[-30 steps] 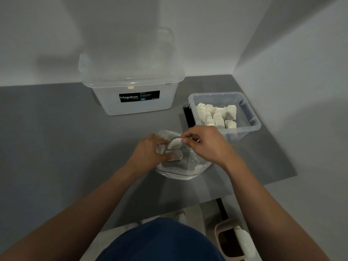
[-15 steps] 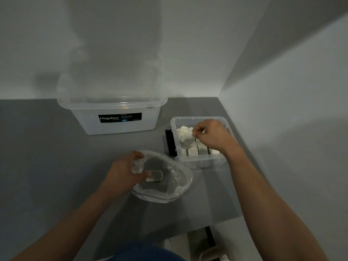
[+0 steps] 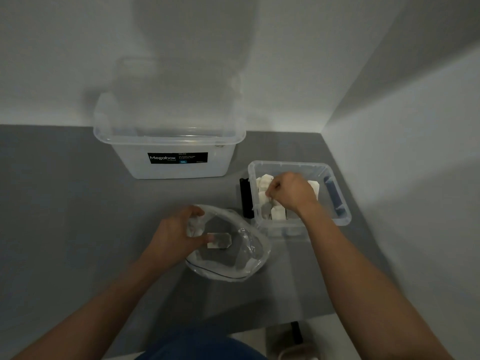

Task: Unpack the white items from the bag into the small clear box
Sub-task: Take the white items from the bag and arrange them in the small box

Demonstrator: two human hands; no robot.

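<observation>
A crumpled clear plastic bag lies open on the grey tabletop. My left hand grips its left rim, and the thumb presses on a white item inside it. To the right stands the small clear box, holding several white items stood side by side. My right hand is inside this box with its fingers curled, pinching a white item low among the others. That hand hides much of the box's contents.
A large clear Megabox tub with a lid stands at the back against the wall. A black object stands against the small box's left side. Walls close off the back and right, and the table's front edge is near my body.
My right hand carried a white item from the bag to the small box and lowered it in among the others. My left hand stayed on the bag. The view tilted up.
</observation>
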